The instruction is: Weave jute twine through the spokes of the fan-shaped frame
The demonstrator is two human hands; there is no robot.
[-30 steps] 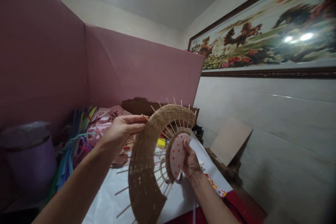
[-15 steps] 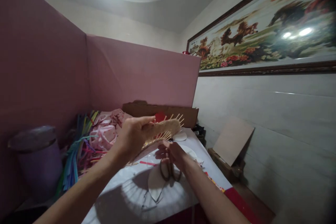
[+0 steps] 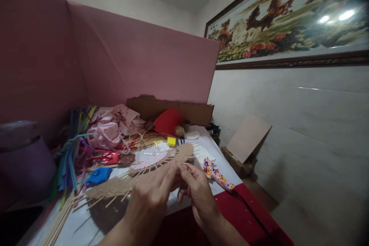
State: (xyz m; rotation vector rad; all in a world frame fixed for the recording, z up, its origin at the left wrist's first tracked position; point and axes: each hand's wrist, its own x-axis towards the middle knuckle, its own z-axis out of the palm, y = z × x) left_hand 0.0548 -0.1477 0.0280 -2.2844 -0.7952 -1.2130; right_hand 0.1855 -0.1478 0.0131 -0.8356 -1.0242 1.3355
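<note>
A long tan piece that looks like cardboard (image 3: pixel 111 187), with thin wooden sticks poking out around its edges, is held tilted above the table. My left hand (image 3: pixel 151 196) is closed on its middle, thumb and fingers toward the right end. My right hand (image 3: pixel 198 192) is closed in a pinch at the near edge of that end, where a thin wooden stick (image 3: pixel 186 163) shows by the fingertips. The fingertips of both hands almost meet and partly hide the edge. A flower-patterned glue gun (image 3: pixel 218 177) with a black cord lies right of my right hand.
A white-covered table (image 3: pixel 220 161) has a red cloth (image 3: pixel 245 211) at its front. Left are pipe cleaners (image 3: pixel 67 161), pink fabric (image 3: pixel 115 123), a blue item (image 3: pixel 99 176) and a purple bin (image 3: pixel 25 165). Behind are red material (image 3: pixel 167 121), twine (image 3: pixel 179 131) and a yellow block (image 3: pixel 171 141).
The stick-edged piece has come lower and nearer, turned more lengthwise. My hands have drawn together at its right end. The scissors handles beneath my right hand are out of sight. The view tilted down.
</note>
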